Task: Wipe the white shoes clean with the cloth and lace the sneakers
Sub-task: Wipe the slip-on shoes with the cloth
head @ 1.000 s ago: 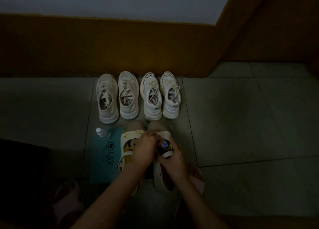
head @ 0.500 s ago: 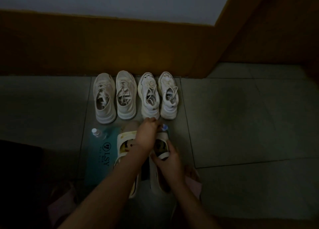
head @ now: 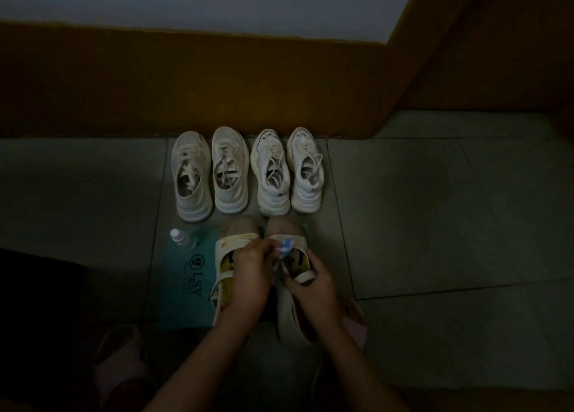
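Note:
Two pairs of white sneakers stand against the wall: the left pair (head: 209,175) and the right pair (head: 287,171), all with loose laces. In front of them lie two cream sandals, the left sandal (head: 225,256) and the right sandal (head: 295,287). My left hand (head: 251,272) pinches a small blue-and-white cloth (head: 285,247) against the right sandal's front band. My right hand (head: 313,290) grips that sandal's heel strap. The light is dim.
A teal bag with "LSY" lettering (head: 183,281) lies left of the sandals, with a small clear bottle (head: 180,239) on its top corner. Pink slippers show at the lower left (head: 121,365) and behind my right wrist (head: 355,324). A brown baseboard (head: 217,85) runs behind the sneakers.
My left hand reached toward the sneakers with the cloth, then came back onto the right sandal's front band. My right hand stayed on the sandal.

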The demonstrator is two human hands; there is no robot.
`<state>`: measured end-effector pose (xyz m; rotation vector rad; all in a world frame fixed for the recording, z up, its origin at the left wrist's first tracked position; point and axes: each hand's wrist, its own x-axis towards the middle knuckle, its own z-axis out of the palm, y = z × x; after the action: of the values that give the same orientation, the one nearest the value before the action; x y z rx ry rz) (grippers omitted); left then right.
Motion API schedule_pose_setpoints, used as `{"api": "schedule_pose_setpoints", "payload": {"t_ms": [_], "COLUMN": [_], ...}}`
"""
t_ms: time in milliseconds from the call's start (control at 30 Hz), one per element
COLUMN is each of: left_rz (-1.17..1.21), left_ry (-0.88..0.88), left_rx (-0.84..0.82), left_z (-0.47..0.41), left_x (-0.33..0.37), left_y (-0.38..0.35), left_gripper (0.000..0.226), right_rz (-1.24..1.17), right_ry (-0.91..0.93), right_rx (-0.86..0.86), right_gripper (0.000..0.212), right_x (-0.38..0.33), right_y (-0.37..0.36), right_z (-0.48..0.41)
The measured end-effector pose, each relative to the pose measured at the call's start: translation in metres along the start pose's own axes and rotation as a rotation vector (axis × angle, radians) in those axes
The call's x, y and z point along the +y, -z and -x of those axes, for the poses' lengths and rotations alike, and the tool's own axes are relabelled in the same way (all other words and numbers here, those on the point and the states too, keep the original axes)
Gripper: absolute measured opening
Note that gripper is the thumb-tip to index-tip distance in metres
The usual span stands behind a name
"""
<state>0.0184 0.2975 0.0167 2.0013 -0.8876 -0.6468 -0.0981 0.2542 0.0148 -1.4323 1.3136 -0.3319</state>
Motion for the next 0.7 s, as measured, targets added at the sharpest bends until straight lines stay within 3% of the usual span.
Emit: {"api": "schedule_pose_setpoints", "payload": {"t_ms": [133,700], "left_rz": [0.046,0.159], "left_ry": [0.09,0.253], "left_rx": [0.127,-0.011], "left_z": [-0.01,0.062], "left_x": [0.005,0.0], "left_y": [0.002,-0.017], "left_gripper": [0.015,0.017], "right_rz": [-0.095,-0.189], "right_ry": [-0.019,-0.145], "right_rx": [-0.051,-0.129], "right_gripper": [0.057,0.063], "right_x": [-0.002,0.009], "right_y": [0.012,0.022], "right_z": [0.001,-0.005]}}
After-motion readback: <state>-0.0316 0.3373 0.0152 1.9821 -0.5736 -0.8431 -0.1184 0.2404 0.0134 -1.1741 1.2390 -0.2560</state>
